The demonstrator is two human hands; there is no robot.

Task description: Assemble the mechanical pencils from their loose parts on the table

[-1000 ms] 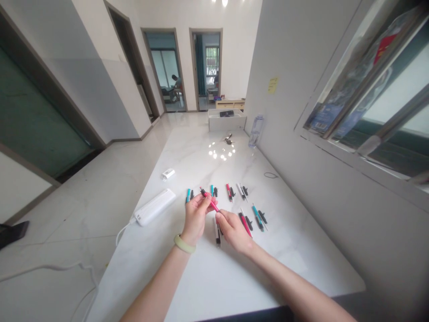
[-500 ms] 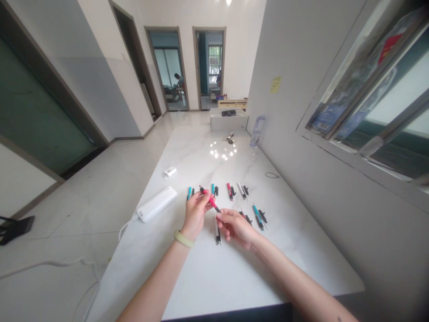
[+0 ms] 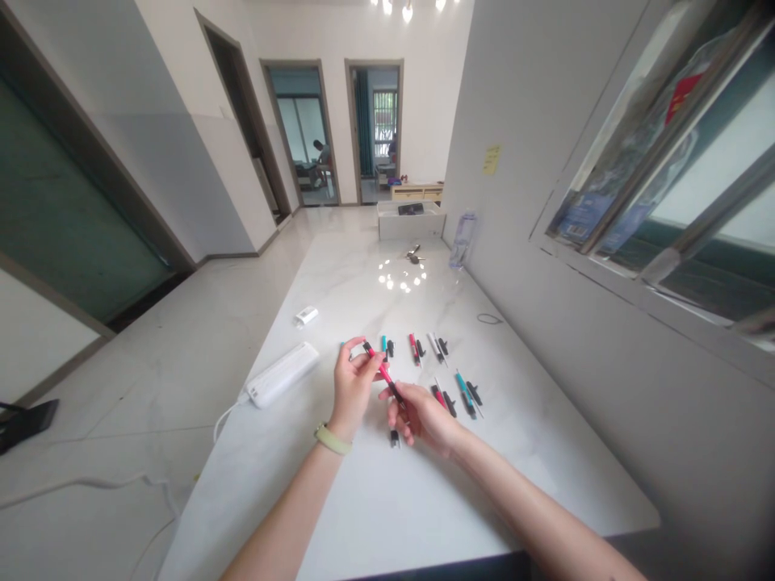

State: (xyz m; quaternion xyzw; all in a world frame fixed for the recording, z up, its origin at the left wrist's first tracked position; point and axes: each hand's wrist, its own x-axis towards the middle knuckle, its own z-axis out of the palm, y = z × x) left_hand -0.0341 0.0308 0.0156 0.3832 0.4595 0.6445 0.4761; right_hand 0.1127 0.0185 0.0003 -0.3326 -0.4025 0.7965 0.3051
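Observation:
My left hand (image 3: 352,386) pinches the upper part of a pink pen (image 3: 381,372) above a white marble table (image 3: 387,500). My right hand (image 3: 419,415) is closed around the pen's lower dark end. A pale green bracelet (image 3: 333,440) sits on my left wrist. Under my right hand lies another pen, of which only the black tip (image 3: 394,438) shows. Several more pens with black caps beside them lie in two rows beyond my hands: a teal pen (image 3: 383,345), a pink pen (image 3: 412,348), a white pen (image 3: 435,346) and a nearer teal pen (image 3: 465,393).
A white power strip (image 3: 282,384) with its cable lies left of my hands, a small white device (image 3: 306,315) beyond it. A black loop (image 3: 487,319) lies near the wall. At the far end stand a white box (image 3: 410,219), keys (image 3: 413,256) and a clear bottle (image 3: 460,239).
My right hand has slid up onto the pink pen's lower end and now covers most of the pen lying beneath it. My left hand keeps its pinch.

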